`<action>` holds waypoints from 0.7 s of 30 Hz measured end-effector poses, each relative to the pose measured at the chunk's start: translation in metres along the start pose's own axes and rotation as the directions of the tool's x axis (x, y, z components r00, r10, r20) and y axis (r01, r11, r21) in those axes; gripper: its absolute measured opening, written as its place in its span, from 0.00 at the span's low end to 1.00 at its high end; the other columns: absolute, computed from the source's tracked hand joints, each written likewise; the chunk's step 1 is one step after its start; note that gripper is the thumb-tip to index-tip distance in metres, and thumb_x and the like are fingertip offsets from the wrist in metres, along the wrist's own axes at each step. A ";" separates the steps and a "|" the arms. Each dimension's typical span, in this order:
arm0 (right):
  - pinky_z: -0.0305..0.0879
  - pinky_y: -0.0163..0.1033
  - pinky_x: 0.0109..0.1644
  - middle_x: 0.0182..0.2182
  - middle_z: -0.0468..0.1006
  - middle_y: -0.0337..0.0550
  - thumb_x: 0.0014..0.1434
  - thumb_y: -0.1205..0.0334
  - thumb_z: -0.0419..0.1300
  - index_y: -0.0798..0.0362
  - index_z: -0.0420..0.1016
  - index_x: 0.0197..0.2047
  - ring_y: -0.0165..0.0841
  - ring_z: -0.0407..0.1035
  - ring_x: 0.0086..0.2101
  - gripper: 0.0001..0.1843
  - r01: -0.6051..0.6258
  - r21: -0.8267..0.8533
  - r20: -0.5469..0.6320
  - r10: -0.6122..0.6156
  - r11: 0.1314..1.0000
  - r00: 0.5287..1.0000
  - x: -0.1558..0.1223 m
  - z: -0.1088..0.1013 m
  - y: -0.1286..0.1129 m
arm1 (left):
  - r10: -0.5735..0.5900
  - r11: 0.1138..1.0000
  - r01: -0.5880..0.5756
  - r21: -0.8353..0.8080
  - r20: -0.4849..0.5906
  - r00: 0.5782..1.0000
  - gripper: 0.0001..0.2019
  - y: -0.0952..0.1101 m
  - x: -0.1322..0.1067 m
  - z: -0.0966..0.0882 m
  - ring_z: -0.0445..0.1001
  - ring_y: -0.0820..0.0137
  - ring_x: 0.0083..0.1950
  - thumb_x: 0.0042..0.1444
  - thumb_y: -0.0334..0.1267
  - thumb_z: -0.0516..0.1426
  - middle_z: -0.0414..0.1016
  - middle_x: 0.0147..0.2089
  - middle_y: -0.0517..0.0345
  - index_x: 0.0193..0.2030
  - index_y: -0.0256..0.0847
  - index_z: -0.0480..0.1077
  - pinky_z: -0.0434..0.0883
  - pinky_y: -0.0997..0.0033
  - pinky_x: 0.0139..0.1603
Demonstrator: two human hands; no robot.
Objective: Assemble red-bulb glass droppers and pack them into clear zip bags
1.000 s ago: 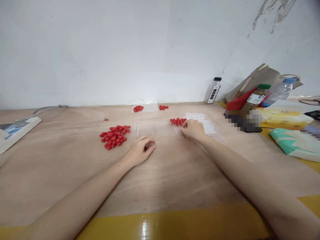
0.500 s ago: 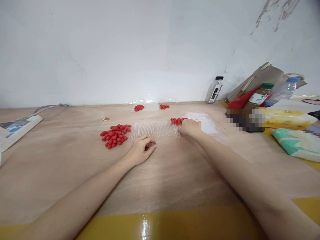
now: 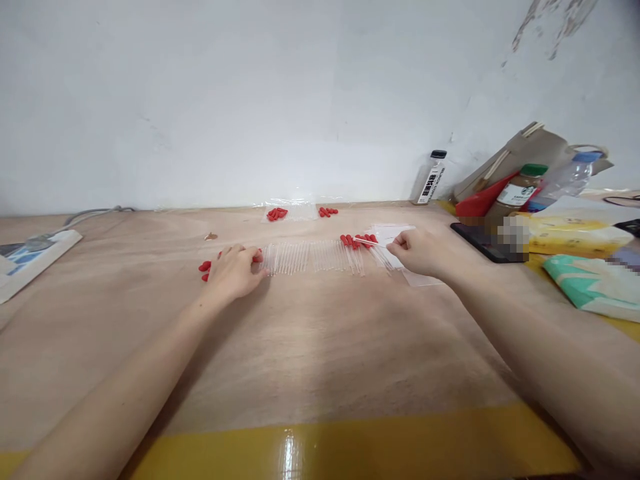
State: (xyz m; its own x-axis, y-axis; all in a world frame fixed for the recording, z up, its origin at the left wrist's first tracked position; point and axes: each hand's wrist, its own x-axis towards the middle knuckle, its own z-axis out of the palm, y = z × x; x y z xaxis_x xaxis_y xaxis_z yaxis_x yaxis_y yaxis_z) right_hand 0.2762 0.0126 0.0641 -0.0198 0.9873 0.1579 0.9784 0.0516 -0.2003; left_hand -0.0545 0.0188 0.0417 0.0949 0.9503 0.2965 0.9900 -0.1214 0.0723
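My left hand [image 3: 235, 272] lies over a pile of red rubber bulbs [image 3: 204, 266], most of them hidden beneath it. Its fingers are curved but apart from the thumb, and one bulb shows by the fingertips. With closed fingertips, my right hand [image 3: 414, 251] pinches a thin clear tube [image 3: 367, 242] that points left across several tubes fitted with red bulbs [image 3: 349, 240]. Whatever is inside the right fist is hidden. Between the hands, a row of bare clear tubes [image 3: 295, 258] lies side by side on the table.
Clear plastic bags [image 3: 423, 279] lie beside my right hand. Small groups of red bulbs [image 3: 277, 214] rest on plastic near the wall. At right are a black-capped bottle [image 3: 430, 179], a green-capped bottle [image 3: 520, 192], a phone [image 3: 475, 241] and a tissue pack [image 3: 590, 283]. A power strip [image 3: 40, 263] is at left.
My left hand has moved left from the tube row onto the red bulb pile. My right hand has shifted right, and the thin tube in its fingers now shows. More bulb-fitted tubes are visible.
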 end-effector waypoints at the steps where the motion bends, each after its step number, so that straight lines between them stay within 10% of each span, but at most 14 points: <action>1: 0.51 0.35 0.26 0.20 0.69 0.43 0.55 0.60 0.49 0.54 0.67 0.23 0.31 0.63 0.24 0.13 0.056 0.079 -0.008 -0.056 0.995 0.998 -0.004 0.004 -0.001 | -0.023 1.000 0.022 0.019 0.041 0.999 0.12 -0.005 0.003 -0.003 0.66 0.57 0.43 0.44 0.47 0.57 0.69 0.36 0.52 0.33 0.43 0.69 0.62 0.59 0.42; 9: 0.55 0.33 0.32 0.28 0.70 0.42 0.56 0.63 0.51 0.55 0.66 0.31 0.29 0.62 0.29 0.06 0.457 0.326 -0.101 -0.450 0.828 0.887 -0.020 0.057 -0.020 | -0.112 0.979 0.144 0.141 -0.213 0.971 0.15 -0.014 0.004 0.009 0.63 0.51 0.49 0.50 0.49 0.52 0.69 0.41 0.44 0.35 0.40 0.72 0.58 0.53 0.46; 21: 0.56 0.34 0.34 0.28 0.71 0.41 0.53 0.56 0.57 0.54 0.68 0.33 0.30 0.63 0.31 0.10 0.501 0.276 -0.082 -0.499 0.820 0.863 -0.028 0.054 -0.036 | -0.170 0.966 0.196 0.167 -0.157 0.973 0.11 -0.019 0.013 0.020 0.61 0.50 0.49 0.47 0.41 0.53 0.69 0.41 0.42 0.27 0.38 0.74 0.56 0.53 0.44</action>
State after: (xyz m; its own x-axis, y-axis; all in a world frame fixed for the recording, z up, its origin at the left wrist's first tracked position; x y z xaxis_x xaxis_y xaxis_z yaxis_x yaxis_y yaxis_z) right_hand 0.2300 -0.0085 0.0144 -0.4884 0.8137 0.3154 0.7360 0.5782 -0.3521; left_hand -0.0696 0.0394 0.0258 -0.0925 0.9001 0.4258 0.9927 0.1165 -0.0307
